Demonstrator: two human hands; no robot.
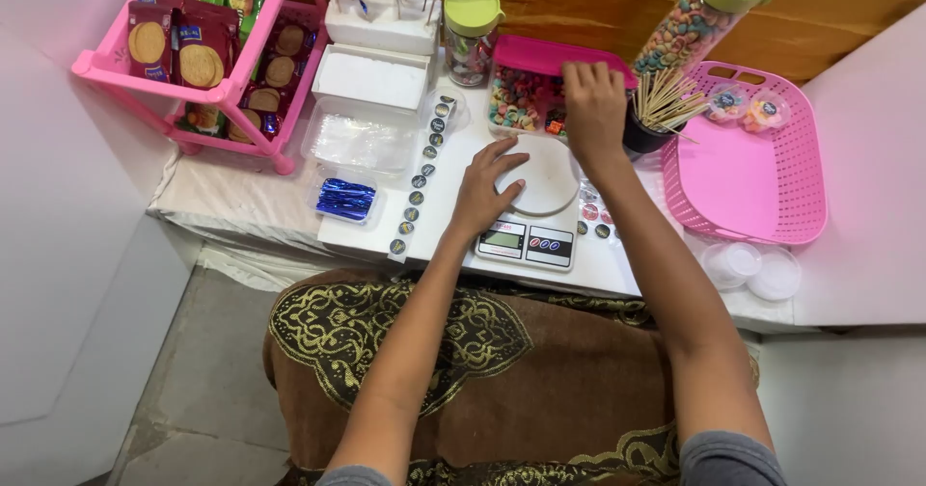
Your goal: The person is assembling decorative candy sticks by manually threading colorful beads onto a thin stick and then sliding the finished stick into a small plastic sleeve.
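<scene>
My left hand (482, 189) rests with fingers spread on the left edge of the round white platform of a small kitchen scale (536, 240). My right hand (593, 105) reaches over the scale into a pink-lidded box of colourful cereal rings (521, 95), fingers curled down into the pieces. Whether it holds any pieces is hidden. A strip of round stickers (417, 179) lies on the white table just left of my left hand.
A pink rack of biscuit packs (207, 47) stands at the left. White foam blocks (376, 71), clear bags (359, 139), blue twist ties (345, 200), a green-lidded jar (472, 33), a tall cereal canister (696, 23), skewers (666, 100), a pink basket (748, 158) and clear lids (757, 269) surround the scale.
</scene>
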